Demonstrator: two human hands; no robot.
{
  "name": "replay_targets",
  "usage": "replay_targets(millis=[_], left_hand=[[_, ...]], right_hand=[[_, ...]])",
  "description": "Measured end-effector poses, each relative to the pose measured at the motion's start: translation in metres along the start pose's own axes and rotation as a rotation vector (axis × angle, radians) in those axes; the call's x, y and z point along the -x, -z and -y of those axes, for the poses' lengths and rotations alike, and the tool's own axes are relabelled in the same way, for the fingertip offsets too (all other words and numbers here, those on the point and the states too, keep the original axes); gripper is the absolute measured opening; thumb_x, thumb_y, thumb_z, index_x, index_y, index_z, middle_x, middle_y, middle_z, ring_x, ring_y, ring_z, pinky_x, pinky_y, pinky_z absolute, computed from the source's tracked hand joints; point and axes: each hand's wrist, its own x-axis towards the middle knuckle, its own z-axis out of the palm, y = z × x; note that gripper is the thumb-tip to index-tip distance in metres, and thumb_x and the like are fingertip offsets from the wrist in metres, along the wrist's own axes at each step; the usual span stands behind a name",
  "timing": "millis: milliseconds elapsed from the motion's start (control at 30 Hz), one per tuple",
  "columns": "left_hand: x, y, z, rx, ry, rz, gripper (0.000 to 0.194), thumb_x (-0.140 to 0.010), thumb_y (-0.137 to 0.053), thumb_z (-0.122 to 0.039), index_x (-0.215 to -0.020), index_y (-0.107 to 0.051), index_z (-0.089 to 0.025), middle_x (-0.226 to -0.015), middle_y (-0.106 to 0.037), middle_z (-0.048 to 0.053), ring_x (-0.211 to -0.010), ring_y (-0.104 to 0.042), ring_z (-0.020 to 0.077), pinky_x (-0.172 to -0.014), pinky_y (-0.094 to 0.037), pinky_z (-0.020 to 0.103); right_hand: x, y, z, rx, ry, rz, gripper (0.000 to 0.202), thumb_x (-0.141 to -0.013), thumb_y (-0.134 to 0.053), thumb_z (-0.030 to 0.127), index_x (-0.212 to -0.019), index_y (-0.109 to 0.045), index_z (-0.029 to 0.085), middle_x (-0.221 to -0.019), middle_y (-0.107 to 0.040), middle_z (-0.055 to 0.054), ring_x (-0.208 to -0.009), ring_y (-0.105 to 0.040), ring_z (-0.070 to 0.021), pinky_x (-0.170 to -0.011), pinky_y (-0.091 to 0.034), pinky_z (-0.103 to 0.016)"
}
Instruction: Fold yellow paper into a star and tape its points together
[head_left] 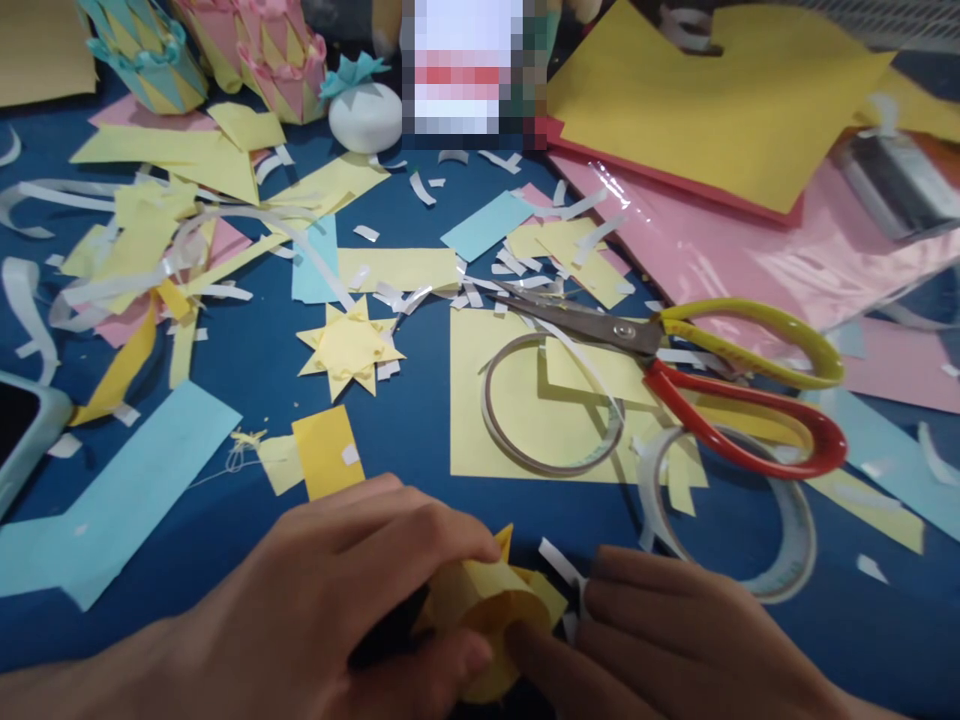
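At the bottom centre my left hand (352,580) is closed around a small rolled yellow paper tube (491,590), its fingers over the top and its thumb at the near rim. Pointed yellow paper tips stick out behind the tube. My right hand (675,630) comes in from the right, its thumb pressed into the tube's open end and its other fingers held together. Beside those fingers is a white strip (561,562). Beyond my left hand lie a darker yellow paper piece (326,450) and a layered yellow paper star (351,347).
Scissors (637,335) with yellow and red handles lie across tape rolls (795,545) and yellow paper (472,400). Blue strips (150,490), a phone (30,430) and white scraps lie around. Folded paper pineapples (281,60), a white ornament (366,117) and paper sheets (712,110) are farther back.
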Motion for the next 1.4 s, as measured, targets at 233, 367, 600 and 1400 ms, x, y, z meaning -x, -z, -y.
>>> replay_targets(millis=[233,367,600,1400], left_hand=[[-0.002,-0.002,-0.001,0.036,0.041,-0.029,0.016,-0.08,-0.059,-0.023,-0.095,-0.056,-0.028,-0.081,-0.066,-0.007,-0.066,-0.061,0.0072,-0.06,-0.047,0.015],[-0.002,-0.003,-0.003,0.044,0.073,-0.075,0.016,-0.079,-0.06,-0.02,-0.093,-0.058,-0.028,-0.079,-0.066,-0.006,-0.063,-0.061,0.007,-0.057,-0.046,0.014],[-0.004,-0.002,-0.003,0.042,0.049,-0.049,0.014,-0.08,-0.058,-0.018,-0.09,-0.058,-0.027,-0.078,-0.065,-0.008,-0.064,-0.06,0.0043,-0.058,-0.045,0.01],[-0.008,-0.001,-0.008,-0.014,0.081,-0.076,0.014,-0.081,-0.054,-0.016,-0.09,-0.06,-0.025,-0.08,-0.067,-0.006,-0.068,-0.063,0.0052,-0.064,-0.049,0.01]], right_hand=[[-0.002,-0.004,-0.004,0.05,0.092,0.021,0.037,-0.09,-0.043,0.01,-0.059,-0.06,0.018,-0.036,-0.042,0.006,-0.031,-0.036,-0.0083,-0.04,-0.038,-0.025],[-0.002,-0.002,-0.003,0.053,0.053,0.021,0.034,-0.088,-0.044,0.007,-0.061,-0.061,0.017,-0.036,-0.042,0.006,-0.032,-0.038,-0.0091,-0.04,-0.037,-0.026],[0.0,-0.002,-0.005,0.03,0.053,0.006,0.029,-0.088,-0.046,0.007,-0.065,-0.062,0.016,-0.039,-0.047,0.005,-0.034,-0.04,-0.0089,-0.039,-0.035,-0.025],[-0.002,0.0,0.003,-0.019,-0.031,0.016,0.041,-0.085,-0.038,0.001,-0.056,-0.062,0.017,-0.038,-0.047,0.004,-0.035,-0.045,-0.0096,-0.046,-0.043,-0.026]])
